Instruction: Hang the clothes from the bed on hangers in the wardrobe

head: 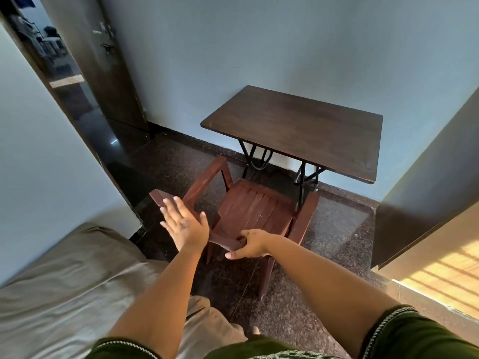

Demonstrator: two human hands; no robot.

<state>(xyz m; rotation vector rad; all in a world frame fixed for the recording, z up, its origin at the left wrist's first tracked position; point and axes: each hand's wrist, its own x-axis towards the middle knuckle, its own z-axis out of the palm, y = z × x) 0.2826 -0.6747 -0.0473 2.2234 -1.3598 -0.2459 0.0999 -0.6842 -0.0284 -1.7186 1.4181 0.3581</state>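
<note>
Clothes for hanging are nowhere visible; only the bed (64, 275) shows at lower left. Right hand (250, 243) grips the chair (254, 208) back with curled fingers, while the left hand (185, 224) hovers, fingers spread. Apparently the chair is being cleared aside; next, turn toward the bed's garments.

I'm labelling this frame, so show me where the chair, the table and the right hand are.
chair (255, 206): head view, on the slatted seat.
table (298, 128): head view, on the bare dark top.
right hand (250, 244): head view, on the back of the hand gripping the chair's backrest edge.
</note>
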